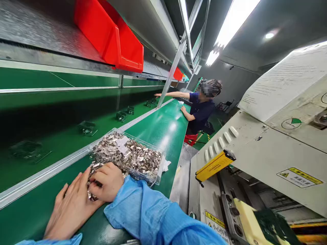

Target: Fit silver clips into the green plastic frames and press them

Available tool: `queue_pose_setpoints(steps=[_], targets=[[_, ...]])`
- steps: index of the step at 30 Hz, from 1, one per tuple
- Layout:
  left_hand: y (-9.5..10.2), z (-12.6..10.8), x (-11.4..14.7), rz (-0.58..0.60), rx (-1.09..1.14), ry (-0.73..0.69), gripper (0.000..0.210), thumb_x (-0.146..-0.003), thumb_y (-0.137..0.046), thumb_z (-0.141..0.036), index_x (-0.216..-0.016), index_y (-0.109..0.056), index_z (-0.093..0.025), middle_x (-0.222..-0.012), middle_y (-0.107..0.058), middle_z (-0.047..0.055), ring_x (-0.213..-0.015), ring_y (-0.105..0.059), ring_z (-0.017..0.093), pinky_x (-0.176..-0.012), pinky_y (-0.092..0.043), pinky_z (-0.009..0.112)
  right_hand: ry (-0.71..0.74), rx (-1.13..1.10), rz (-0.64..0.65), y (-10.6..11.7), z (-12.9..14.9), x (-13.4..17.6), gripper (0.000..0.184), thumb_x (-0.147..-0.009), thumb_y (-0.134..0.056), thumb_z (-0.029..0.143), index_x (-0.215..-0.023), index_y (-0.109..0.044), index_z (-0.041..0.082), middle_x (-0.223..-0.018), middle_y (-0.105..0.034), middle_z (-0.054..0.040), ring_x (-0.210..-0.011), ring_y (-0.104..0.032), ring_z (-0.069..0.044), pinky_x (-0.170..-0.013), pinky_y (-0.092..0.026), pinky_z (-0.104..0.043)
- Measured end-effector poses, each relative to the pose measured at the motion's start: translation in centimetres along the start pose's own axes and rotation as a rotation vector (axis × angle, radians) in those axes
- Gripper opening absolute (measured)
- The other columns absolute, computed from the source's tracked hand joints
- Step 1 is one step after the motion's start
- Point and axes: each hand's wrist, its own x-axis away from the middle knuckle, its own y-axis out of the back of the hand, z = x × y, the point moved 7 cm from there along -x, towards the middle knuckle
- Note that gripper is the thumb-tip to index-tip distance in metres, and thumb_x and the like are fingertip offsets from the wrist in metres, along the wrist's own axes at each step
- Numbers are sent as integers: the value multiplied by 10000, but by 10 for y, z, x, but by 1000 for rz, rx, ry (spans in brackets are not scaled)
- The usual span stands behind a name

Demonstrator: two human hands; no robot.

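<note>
My left hand (74, 202) lies on the green bench with its fingers stretched out, along the left side of a small heap of shiny metal parts (91, 192). My right hand (109, 182) is curled over the same heap, its fingers closed among the parts and its fingertips partly hidden. Just beyond both hands stands a clear plastic tray (160, 170) full of many more small metal pieces (143, 158). Torn white scraps (122, 144) rest on top of those pieces. Blue sleeves cover both my forearms.
A conveyor belt (61, 126) left of a metal rail carries several clear plastic pieces (87, 128). Red bins (109, 37) sit on the overhead shelf. A machine with a yellow bar (214, 166) stands at right. Farther along, a co-worker (201, 109) reaches over the belt.
</note>
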Motion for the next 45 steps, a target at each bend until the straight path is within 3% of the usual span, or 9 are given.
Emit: queue_pose_setpoints(steps=[4, 8, 16, 22, 28, 33, 39, 45], targets=[[1, -1, 0, -29, 27, 2, 856, -792, -432, -517, -1482, -103, -132, -1427, -458, 184, -1359, -385, 335, -1109, -251, 489, 15, -4, 3, -3, -1, 2, 25, -746, -565, 191, -738, -547, 205, -753, -667, -17, -730, -568, -166, -757, -452, -297], [11, -5, -1, -30, 65, 38, 846, -764, -434, -492, -1458, -182, -78, -1377, -501, 221, -1330, -424, 346, -1100, -268, 499, -51, -15, -24, 3, -2, 3, 61, -734, -575, 180, -781, -542, 202, -768, -642, -27, -747, -542, -186, -737, -464, -304], [16, -7, -3, 4, 88, 44, 779, -794, -399, -491, -1446, -248, -93, -1415, -483, 187, -1345, -404, 339, -1103, -266, 500, -149, -62, -87, 11, -4, 9, 220, -786, -539, 180, -994, -609, 171, -866, -646, -62, -854, -559, -204, -739, -502, -314], [8, -2, -2, -70, 76, 2, 783, -753, -414, -475, -1428, -289, -98, -1409, -489, 185, -1324, -427, 342, -1090, -283, 502, -36, -93, -93, 4, -2, 7, 61, -832, -567, 208, -858, -616, 185, -750, -666, -29, -887, -572, -206, -822, -487, -335], [5, 0, -2, -39, 74, -18, 741, -781, -421, -472, -1401, -342, -75, -1435, -457, 198, -1354, -383, 348, -1096, -274, 503, -52, -49, -39, 6, 3, 5, 130, -845, -599, 324, -863, -593, 195, -824, -656, -44, -905, -569, -204, -791, -466, -349], [11, -3, -3, -13, 64, 4, 699, -787, -419, -448, -1388, -361, -95, -1432, -466, 186, -1337, -408, 344, -1093, -276, 506, -72, 11, -19, 5, 6, 5, 53, -852, -546, 225, -849, -586, 191, -824, -665, -25, -949, -545, -202, -783, -430, -357], [13, -6, -3, -40, 60, -24, 681, -799, -416, -431, -1377, -371, -74, -1423, -470, 203, -1327, -417, 354, -1085, -287, 512, -62, -2, -79, 11, 5, 6, 97, -830, -510, 171, -884, -588, 191, -838, -661, -31, -968, -542, -200, -785, -421, -360], [9, -3, -3, -41, 74, -41, 686, -807, -411, -439, -1368, -397, -46, -1422, -464, 227, -1330, -411, 370, -1077, -294, 527, -27, -56, -140, 14, 9, 10, 134, -869, -471, 163, -941, -582, 186, -895, -664, -55, -859, -577, -180, -787, -472, -324]])
